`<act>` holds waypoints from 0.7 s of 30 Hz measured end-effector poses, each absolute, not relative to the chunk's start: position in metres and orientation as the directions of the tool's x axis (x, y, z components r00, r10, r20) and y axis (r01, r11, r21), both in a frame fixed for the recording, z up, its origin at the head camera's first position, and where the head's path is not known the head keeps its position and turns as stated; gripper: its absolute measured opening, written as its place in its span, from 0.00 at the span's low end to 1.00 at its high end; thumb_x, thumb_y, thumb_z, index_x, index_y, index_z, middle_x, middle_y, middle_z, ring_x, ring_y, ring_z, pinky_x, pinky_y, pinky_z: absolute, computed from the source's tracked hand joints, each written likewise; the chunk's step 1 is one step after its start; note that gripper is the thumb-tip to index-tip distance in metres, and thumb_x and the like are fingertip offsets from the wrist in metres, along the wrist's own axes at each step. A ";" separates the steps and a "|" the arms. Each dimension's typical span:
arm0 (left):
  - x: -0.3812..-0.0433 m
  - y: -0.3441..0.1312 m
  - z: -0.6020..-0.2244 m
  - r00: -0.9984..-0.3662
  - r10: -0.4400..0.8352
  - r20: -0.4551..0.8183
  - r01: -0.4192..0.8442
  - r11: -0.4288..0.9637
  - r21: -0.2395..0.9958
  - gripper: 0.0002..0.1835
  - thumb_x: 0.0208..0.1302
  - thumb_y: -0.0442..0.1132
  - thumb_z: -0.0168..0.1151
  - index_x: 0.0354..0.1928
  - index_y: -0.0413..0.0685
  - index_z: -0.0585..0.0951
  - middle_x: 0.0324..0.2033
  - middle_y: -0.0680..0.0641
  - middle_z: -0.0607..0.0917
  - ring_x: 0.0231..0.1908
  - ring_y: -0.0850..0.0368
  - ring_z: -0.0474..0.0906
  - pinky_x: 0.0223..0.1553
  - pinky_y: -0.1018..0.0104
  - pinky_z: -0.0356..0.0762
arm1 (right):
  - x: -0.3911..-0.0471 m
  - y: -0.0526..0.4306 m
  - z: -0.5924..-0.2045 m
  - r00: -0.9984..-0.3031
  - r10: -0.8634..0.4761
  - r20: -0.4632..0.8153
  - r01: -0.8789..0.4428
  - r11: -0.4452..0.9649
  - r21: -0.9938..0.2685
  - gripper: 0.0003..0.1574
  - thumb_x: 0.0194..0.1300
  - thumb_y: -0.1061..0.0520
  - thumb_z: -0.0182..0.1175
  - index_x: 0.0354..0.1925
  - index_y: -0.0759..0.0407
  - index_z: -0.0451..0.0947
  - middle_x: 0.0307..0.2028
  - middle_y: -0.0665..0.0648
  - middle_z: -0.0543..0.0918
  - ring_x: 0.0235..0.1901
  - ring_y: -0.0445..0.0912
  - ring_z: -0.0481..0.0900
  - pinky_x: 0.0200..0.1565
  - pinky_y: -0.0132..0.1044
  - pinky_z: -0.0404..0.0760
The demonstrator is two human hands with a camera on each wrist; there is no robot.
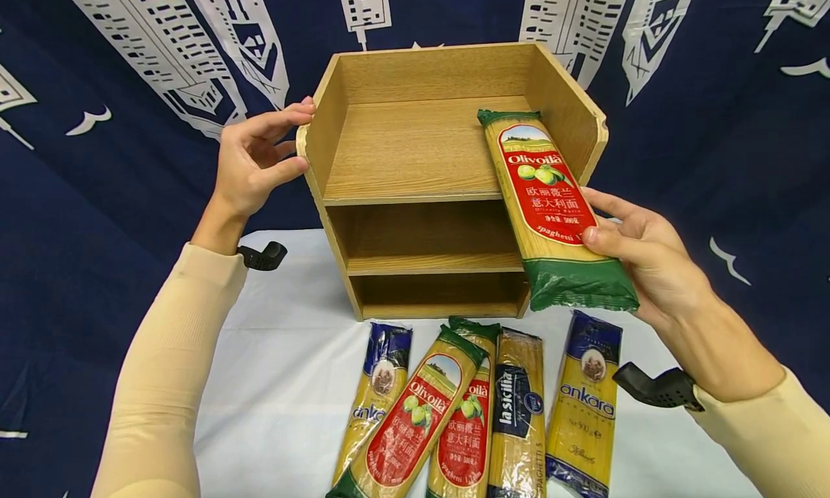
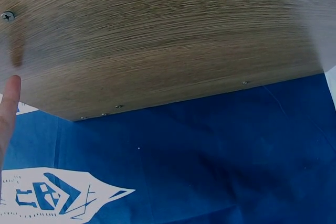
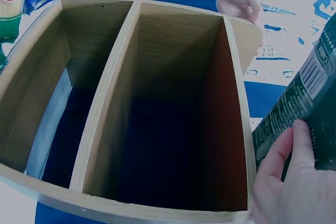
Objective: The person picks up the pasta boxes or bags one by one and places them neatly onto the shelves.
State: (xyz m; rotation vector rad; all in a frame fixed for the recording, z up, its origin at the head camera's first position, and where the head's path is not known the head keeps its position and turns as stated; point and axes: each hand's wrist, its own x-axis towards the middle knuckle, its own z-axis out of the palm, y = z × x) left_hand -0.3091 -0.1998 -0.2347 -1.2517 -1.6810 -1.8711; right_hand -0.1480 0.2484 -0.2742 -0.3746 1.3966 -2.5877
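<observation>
In the head view my right hand [image 1: 655, 256] holds a pack of Olivoilà spaghetti [image 1: 541, 195] by its right side, thumb on the front. The pack slants over the right part of a small wooden shelf [image 1: 428, 148], its top end above the top board. From outside, my left hand [image 1: 259, 145] touches the shelf's left side panel with outstretched fingers and thumb. A fingertip [image 2: 11, 95] meets that panel in the left wrist view. The right wrist view has the pack's dark back [image 3: 310, 87] beside the shelf, with fingers on it.
On the white cloth [image 1: 266, 383] before the shelf lie several spaghetti packs: an ankara pack [image 1: 586, 404] at right, a la sicilia pack [image 1: 519, 411], two Olivoilà packs [image 1: 415, 411] overlapping, and another ankara pack [image 1: 384, 375] at left. Behind hangs a dark blue printed cloth [image 1: 447, 11].
</observation>
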 end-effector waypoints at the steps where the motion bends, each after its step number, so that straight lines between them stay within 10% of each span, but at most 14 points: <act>1: -0.309 -0.200 -0.235 -0.561 0.300 0.772 0.736 -0.246 0.630 0.23 0.49 0.20 0.70 0.51 0.26 0.83 0.56 0.36 0.84 0.67 0.42 0.72 0.56 0.55 0.81 | -0.146 0.249 -0.275 -0.943 -0.291 0.159 0.029 -0.550 -0.834 0.41 0.72 0.75 0.49 0.77 0.57 0.50 0.63 0.67 0.74 0.46 0.59 0.88 0.41 0.46 0.86; 14: -0.309 -0.200 -0.236 -0.566 0.292 0.771 0.735 -0.242 0.633 0.24 0.48 0.20 0.70 0.52 0.26 0.83 0.56 0.36 0.84 0.67 0.43 0.72 0.56 0.55 0.81 | -0.127 0.254 -0.276 -0.800 -0.487 0.350 -0.143 -0.412 -0.900 0.60 0.58 0.80 0.63 0.80 0.63 0.44 0.70 0.72 0.59 0.60 0.58 0.76 0.57 0.46 0.80; 21: -0.309 -0.199 -0.235 -0.570 0.292 0.768 0.734 -0.240 0.635 0.24 0.48 0.20 0.69 0.52 0.27 0.83 0.56 0.37 0.84 0.66 0.43 0.73 0.56 0.56 0.81 | -0.120 0.247 -0.275 -0.870 -0.392 0.298 -0.200 -0.271 -0.942 0.62 0.51 0.89 0.57 0.79 0.60 0.51 0.68 0.68 0.65 0.56 0.52 0.77 0.55 0.41 0.82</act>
